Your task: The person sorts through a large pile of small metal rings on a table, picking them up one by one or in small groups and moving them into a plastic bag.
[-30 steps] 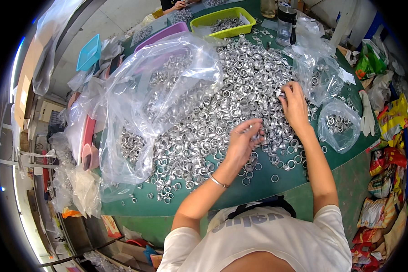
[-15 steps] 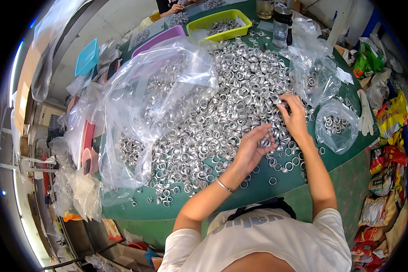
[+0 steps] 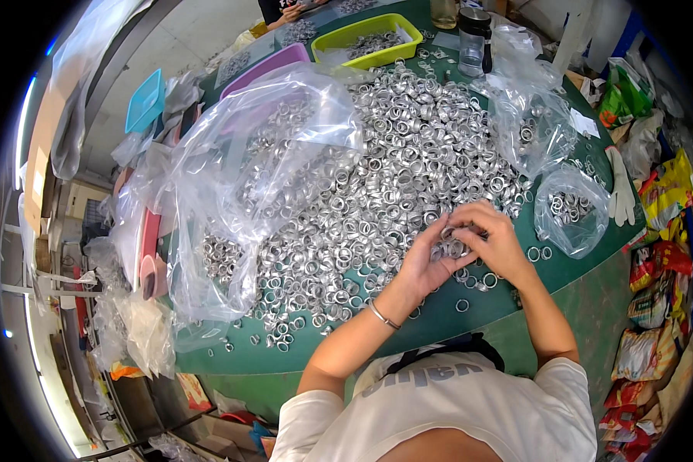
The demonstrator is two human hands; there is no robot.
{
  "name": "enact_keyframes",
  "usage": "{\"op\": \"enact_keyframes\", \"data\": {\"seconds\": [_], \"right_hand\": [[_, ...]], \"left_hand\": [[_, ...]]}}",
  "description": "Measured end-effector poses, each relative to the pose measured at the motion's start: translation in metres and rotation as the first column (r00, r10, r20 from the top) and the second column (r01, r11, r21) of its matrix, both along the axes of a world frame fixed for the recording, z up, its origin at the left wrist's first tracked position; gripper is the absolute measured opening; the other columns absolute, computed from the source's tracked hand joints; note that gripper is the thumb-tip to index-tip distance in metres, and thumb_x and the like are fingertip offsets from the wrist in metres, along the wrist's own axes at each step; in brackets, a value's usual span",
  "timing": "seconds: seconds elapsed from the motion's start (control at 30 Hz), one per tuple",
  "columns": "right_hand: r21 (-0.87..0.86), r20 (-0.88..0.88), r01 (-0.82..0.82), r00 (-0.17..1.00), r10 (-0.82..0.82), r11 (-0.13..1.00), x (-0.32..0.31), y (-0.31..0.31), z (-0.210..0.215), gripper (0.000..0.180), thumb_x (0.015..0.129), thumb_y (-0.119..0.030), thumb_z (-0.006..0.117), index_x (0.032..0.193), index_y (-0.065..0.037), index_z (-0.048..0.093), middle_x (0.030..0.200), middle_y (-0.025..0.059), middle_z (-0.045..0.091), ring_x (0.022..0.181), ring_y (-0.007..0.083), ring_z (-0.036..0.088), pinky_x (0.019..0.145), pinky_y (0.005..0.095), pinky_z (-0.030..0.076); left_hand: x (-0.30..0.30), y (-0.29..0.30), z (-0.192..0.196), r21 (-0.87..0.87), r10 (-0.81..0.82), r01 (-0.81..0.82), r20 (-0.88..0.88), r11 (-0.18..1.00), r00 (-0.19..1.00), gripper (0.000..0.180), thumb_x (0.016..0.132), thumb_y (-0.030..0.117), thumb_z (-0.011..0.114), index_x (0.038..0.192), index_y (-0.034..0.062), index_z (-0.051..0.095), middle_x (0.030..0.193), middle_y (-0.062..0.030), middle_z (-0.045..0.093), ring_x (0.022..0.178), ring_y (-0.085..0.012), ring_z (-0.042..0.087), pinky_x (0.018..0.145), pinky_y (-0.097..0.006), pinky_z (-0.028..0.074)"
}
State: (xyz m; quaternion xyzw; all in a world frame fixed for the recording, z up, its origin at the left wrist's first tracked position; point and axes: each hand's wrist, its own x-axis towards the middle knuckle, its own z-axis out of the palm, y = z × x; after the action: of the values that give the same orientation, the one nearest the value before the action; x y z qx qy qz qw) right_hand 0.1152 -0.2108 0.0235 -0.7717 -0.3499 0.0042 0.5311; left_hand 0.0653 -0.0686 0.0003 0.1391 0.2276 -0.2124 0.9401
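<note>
A broad heap of silvery metal rings (image 3: 408, 146) covers the middle of the green table (image 3: 485, 308). At the heap's near edge my left hand (image 3: 426, 268), palm up with its fingers curled, cradles several metal rings (image 3: 450, 246). My right hand (image 3: 497, 240) meets it from the right, thumb and fingers pinched together over the left palm at a metal ring. The fingertips partly hide what lies between the two hands. A metal bangle (image 3: 383, 316) circles my left wrist.
Clear plastic sheeting (image 3: 231, 165) drapes the heap's left side. Rings fill a small plastic bag (image 3: 574, 235) on the right, by a white glove (image 3: 620, 189). Farther back are a yellow-green basket (image 3: 339, 38), a bottle (image 3: 473, 46) and another person's hand (image 3: 291, 13).
My right hand has come from the heap down and leftward to my left hand, its fingers now over the left palm. The left hand stays nearly in place, holding rings.
</note>
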Motion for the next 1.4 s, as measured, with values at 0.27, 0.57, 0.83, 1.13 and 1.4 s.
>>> {"op": "enact_keyframes", "data": {"seconds": [0.27,0.57,0.83,1.13,1.4], "right_hand": [[-0.271,0.576,0.526,0.759,-0.302,0.806,0.071,0.016,-0.023,0.013,0.071,0.001,0.059,0.083,-0.003,0.060,0.090,0.0090,0.053,0.088,0.0273,0.049,0.075,0.0380,0.040],[-0.125,0.528,0.412,0.798,-0.292,0.902,0.066,0.009,-0.025,0.009,0.073,-0.003,0.062,0.080,-0.003,0.057,0.096,0.0081,0.055,0.091,0.0273,0.050,0.078,0.0379,0.040],[-0.107,-0.011,-0.128,0.992,0.128,0.986,0.023,0.002,0.002,0.011,0.079,-0.004,0.059,0.089,0.000,0.059,0.100,0.0130,0.058,0.096,0.0291,0.054,0.084,0.0371,0.043],[-0.276,0.431,0.476,0.838,-0.335,0.835,0.084,0.017,-0.032,0.041,0.080,-0.015,0.061,0.118,-0.007,0.050,0.121,0.0128,0.049,0.111,0.0326,0.044,0.095,0.0421,0.034],[-0.298,0.393,0.226,0.915,-0.096,0.928,0.018,-0.007,-0.028,0.040,0.070,-0.006,0.067,0.109,-0.006,0.054,0.111,0.0094,0.051,0.114,0.0331,0.041,0.092,0.0421,0.035]], "left_hand": [[-0.009,0.005,-0.007,-0.219,-0.051,0.076,0.116,0.973,0.992,0.038,0.086,0.023,0.048,0.111,-0.0048,0.054,0.099,-0.0161,0.056,0.092,-0.0277,0.056,0.080,-0.040,0.050],[-0.009,0.004,-0.013,-0.018,0.055,-0.055,0.019,0.998,0.998,0.039,0.086,0.020,0.045,0.118,-0.0032,0.051,0.107,-0.0173,0.057,0.097,-0.0301,0.056,0.087,-0.044,0.047],[-0.001,0.005,-0.003,0.002,0.201,-0.202,0.075,0.979,0.977,0.033,0.089,0.019,0.048,0.118,0.0027,0.050,0.114,-0.0152,0.056,0.100,-0.0268,0.057,0.089,-0.041,0.046],[-0.016,0.005,0.000,-0.013,0.060,-0.059,0.153,0.998,0.986,0.033,0.088,0.014,0.048,0.118,0.0021,0.048,0.114,-0.0190,0.054,0.101,-0.0327,0.056,0.083,-0.044,0.050],[-0.049,0.010,-0.007,-0.003,0.008,-0.008,0.207,1.000,0.978,0.038,0.084,0.016,0.053,0.119,0.0020,0.050,0.113,-0.0178,0.055,0.095,-0.0300,0.057,0.082,-0.043,0.051]]}}
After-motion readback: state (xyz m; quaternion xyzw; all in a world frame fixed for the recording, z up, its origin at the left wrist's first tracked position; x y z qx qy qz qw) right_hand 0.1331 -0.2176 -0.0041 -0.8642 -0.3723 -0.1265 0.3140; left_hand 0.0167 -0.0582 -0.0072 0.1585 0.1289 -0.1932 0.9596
